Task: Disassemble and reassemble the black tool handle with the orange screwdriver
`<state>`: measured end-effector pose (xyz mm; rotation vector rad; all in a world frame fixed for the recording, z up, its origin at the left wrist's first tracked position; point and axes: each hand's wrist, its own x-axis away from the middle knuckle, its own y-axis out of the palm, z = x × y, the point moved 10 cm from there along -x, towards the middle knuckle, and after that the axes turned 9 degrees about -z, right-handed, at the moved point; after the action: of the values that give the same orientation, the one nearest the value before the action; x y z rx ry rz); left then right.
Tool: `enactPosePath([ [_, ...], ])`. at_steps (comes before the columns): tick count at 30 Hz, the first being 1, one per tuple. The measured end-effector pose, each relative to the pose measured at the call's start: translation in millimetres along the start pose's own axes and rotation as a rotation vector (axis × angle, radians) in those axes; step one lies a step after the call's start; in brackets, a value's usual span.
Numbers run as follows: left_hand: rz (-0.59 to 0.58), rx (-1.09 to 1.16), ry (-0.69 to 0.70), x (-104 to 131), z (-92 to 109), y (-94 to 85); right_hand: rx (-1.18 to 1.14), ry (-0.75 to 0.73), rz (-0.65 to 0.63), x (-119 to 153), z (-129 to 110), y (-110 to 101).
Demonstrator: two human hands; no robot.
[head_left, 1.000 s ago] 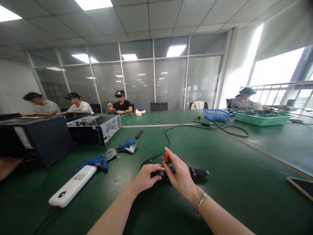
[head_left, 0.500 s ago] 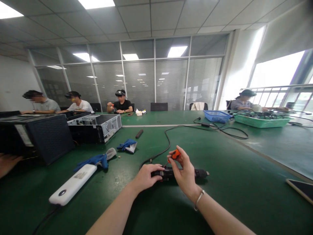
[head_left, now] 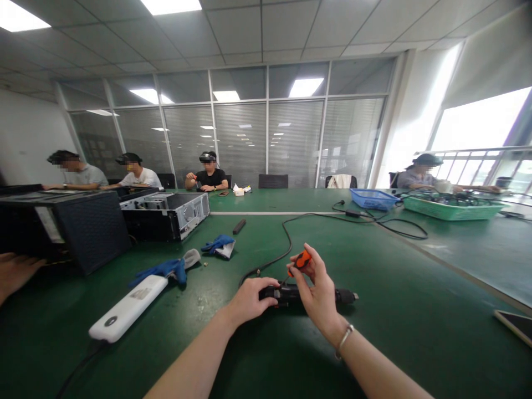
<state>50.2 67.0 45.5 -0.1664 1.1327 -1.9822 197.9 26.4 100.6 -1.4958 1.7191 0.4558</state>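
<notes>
On the green table in front of me lies a black electric screwdriver, its narrow tip pointing right and a cord leaving its left end. My left hand is closed around the tool's left part, thumb and fingers pressing its body. A small screwdriver with an orange and black handle is pinched in my right hand. Its thin shaft slants down to the left toward the black body, near my left fingertips. Whether the tip touches a screw is too small to tell.
Left of me are a white power strip, blue-grey gloves and black computer cases. A co-worker's hand shows at the left edge. Farther right stand a blue basket and a green basket. A phone-like slab lies right.
The whole view has shifted slightly, so things appear a little farther right. My right fingers have changed position on the screwdriver handle, and its shaft shows more clearly. My left hand keeps its hold.
</notes>
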Motion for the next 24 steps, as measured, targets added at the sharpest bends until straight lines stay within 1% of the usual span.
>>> enactPosePath([
  [5, -0.014, -0.008, 0.014, -0.6, 1.5, 0.6, -0.003, 0.029, 0.014, -1.7, 4.6, -4.3],
  [12, -0.018, -0.042, 0.025, -0.1, 2.8, 1.3, 0.058, 0.022, 0.047, -3.9, -0.8, -10.1],
  [16, -0.023, -0.074, -0.006, 0.4, 0.8, 1.2, 0.071, 0.045, 0.036, -5.7, 2.3, -10.3],
  [18, -0.023, -0.078, -0.005, 0.3, 1.1, 1.1, 0.044, 0.064, 0.018, -6.3, 6.8, -8.1],
  [21, -0.033, -0.079, 0.038, 0.2, 4.2, 2.6, 0.029, 0.065, -0.045, -6.6, 8.7, -0.1],
  [24, -0.025, -0.066, 0.056, 0.4, 3.0, 3.3, 0.17, 0.015, -0.119, -6.4, -0.1, 8.2],
])
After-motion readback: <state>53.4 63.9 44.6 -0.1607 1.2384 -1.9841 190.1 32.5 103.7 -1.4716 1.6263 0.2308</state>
